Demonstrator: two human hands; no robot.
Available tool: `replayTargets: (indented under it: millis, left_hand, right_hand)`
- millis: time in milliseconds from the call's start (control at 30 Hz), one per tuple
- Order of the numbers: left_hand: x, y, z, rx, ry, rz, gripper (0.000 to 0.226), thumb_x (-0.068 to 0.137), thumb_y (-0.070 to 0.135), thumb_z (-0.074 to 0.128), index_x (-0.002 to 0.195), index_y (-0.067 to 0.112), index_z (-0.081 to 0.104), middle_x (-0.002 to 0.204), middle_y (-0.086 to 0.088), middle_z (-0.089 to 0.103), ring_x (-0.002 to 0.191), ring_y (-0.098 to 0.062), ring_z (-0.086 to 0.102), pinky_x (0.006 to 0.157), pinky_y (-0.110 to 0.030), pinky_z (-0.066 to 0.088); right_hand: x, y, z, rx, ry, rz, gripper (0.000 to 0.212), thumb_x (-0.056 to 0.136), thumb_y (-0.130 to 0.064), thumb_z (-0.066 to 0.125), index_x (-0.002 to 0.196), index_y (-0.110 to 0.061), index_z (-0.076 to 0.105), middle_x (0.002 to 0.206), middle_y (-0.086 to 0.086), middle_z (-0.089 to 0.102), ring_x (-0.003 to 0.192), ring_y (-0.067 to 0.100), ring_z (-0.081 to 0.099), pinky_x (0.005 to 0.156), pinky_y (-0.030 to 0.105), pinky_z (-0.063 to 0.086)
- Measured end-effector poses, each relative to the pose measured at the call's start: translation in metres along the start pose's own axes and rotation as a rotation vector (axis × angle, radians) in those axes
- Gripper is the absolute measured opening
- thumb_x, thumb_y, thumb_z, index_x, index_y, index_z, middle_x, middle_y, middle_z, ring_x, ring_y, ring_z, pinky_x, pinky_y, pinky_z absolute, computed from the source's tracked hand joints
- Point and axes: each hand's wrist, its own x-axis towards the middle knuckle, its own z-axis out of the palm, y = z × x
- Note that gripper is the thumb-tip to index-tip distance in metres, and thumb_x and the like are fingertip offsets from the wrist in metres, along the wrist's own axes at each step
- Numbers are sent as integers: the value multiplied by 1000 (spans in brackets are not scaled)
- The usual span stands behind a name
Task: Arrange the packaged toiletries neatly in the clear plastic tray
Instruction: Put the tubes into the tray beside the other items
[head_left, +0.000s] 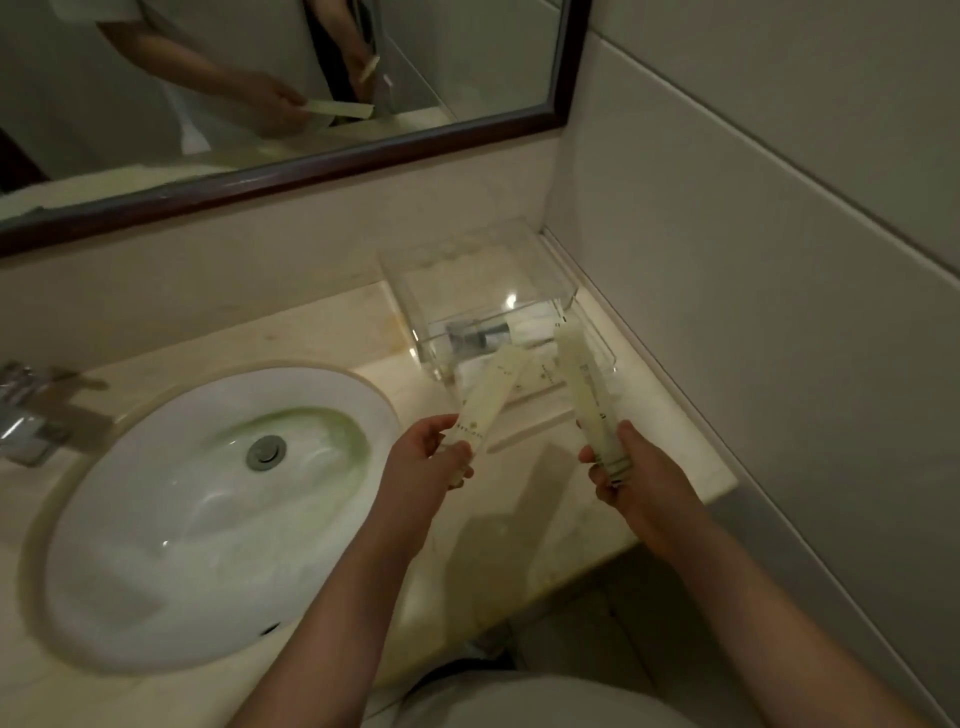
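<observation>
Left hand (434, 457) and right hand (631, 470) each grip a pale packet before the clear tray (569, 299)

There is only the one view, taken from the person's head, looking forward and steeply down over the table (322, 332). It sits close: both forearms run up from the bottom edge, and the left hand (428, 457) and right hand (631, 475) land near the middle of the picture. The lens is wide (straight tile lines bend toward the edges). It faces the corner where the back wall meets the right-hand wall, with the sink (208, 519) to the lower left and the mirror (260, 93) across the top, which throws back a second angle on the arms.
</observation>
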Motion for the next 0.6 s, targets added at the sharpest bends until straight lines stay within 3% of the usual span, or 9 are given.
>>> replayTargets:
  millis: [167,267,367,600]
  left_hand:
    - [33,0,-6,-95,41,-152,23,91,5,58,113,7,65,87,-5,71,70,-15,64,66,-29,51]
    - [43,5,-7,-224,22,-267,15,89,-3,57,100,1,67,73,-6,71,64,-15,66,57,-25,51]
    - [49,15,2,-236,10,-308,15,87,-6,59,86,6,68,76,-9,69,64,-17,65,60,-27,55]
    - [78,26,74,-612,58,-603,14,89,1,61,99,11,60,86,-6,67,73,-17,62,58,-26,51]
  right_hand:
    - [34,-16,-23,207,45,56,42,102,-39,39,123,-12,64,79,3,63,57,11,45,60,28,33]
    - [46,-21,-32,271,30,74,43,102,-41,38,123,-16,65,79,2,62,55,10,44,59,27,31]
    - [57,-29,-33,272,10,89,40,102,-39,37,118,-17,67,79,2,62,55,10,45,58,27,32]
    - [81,-57,-27,190,-106,99,39,102,-29,36,123,-10,62,76,5,64,53,12,46,58,28,35]
